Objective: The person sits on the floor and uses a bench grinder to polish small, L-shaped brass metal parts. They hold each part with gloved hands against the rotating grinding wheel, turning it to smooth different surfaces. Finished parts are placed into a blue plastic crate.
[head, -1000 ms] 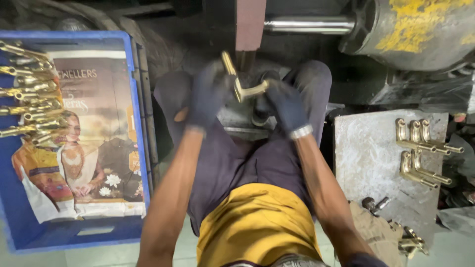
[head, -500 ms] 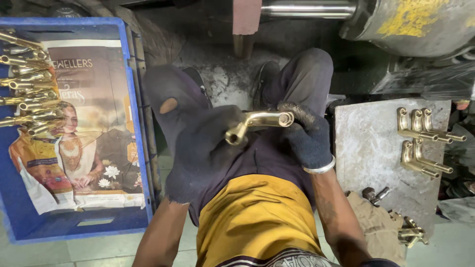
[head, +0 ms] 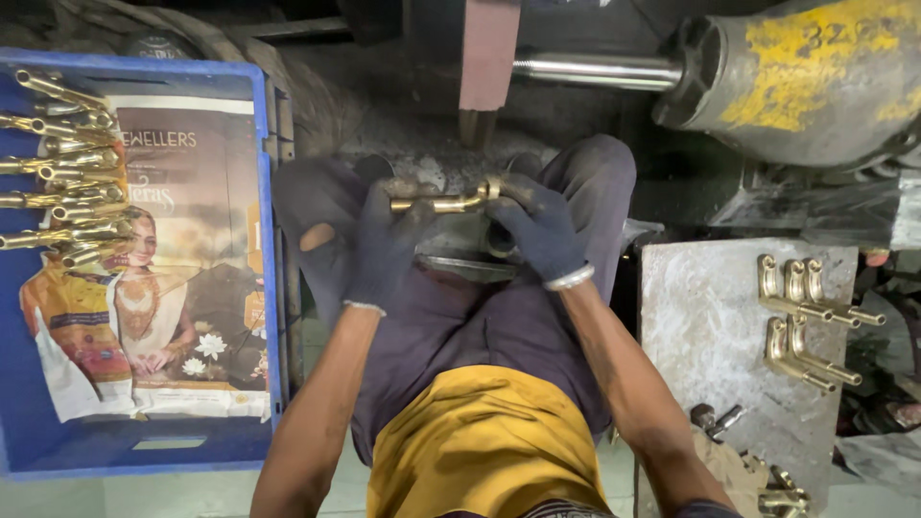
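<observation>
Holding the brass fitting [head: 443,201] level between both gloved hands, you have it over your lap, just below the sanding belt [head: 487,58]. Your left hand [head: 384,251] is closed around one end and your right hand [head: 539,230] pinches the bent end. This looks like the polishing step. Next, the fitting needs a firm two-handed grip and a steady angle against the belt. Finished-looking pieces lie in the blue crate [head: 264,288]; more wait on the counter [head: 710,326].

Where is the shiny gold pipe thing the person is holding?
In the head view, the brass fitting sits near the middle, held between the gloved left hand and right hand, just below the upright sanding belt.
</observation>
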